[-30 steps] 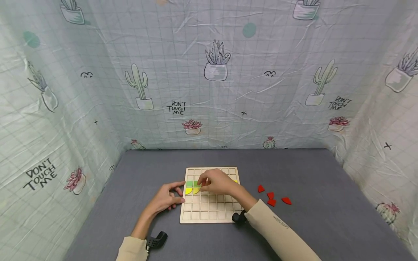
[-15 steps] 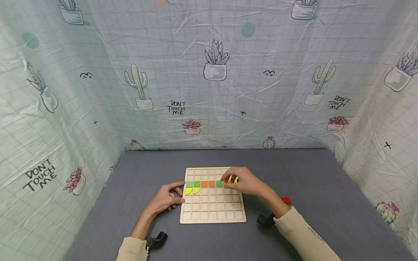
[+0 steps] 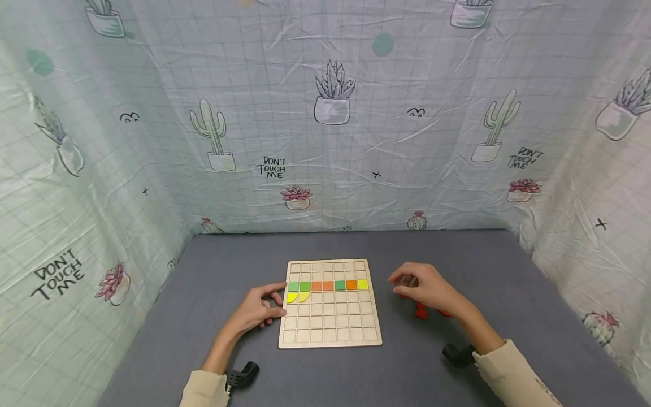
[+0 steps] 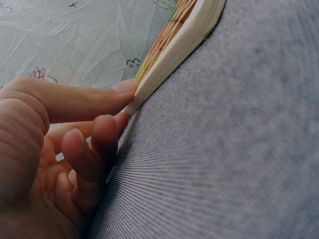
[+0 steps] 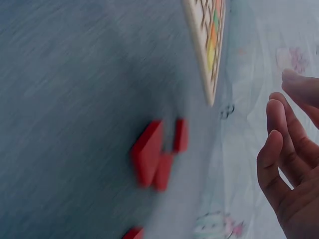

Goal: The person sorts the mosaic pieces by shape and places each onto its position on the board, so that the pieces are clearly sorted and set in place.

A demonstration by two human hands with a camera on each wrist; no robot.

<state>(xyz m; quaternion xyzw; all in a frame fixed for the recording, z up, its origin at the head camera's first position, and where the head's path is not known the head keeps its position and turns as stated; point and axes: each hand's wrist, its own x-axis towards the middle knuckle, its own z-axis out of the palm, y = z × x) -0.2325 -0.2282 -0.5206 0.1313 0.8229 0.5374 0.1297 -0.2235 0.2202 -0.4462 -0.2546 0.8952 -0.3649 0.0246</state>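
In the head view a pale wooden grid board lies flat on the table. One row bears green, orange and yellow square tiles; two yellow quarter-round tiles sit below its left end. At the board's left edge my left hand rests, its thumb and index fingertip touching the rim while the other fingers bend beneath. My right hand hovers right of the board above the red pieces, nothing between its loosely bent fingers. In the right wrist view, the red pieces lie apart from the fingers.
A grey tabletop surrounds the board. Behind it and at both sides hangs a printed cloth with cactus drawings. A black wrist camera sits on the left wrist, another black camera on the right.
My right hand has moved rightward from over the tile row, off the board, to above the red pieces. The whole tile row now shows. My left hand has stayed at the board's edge.
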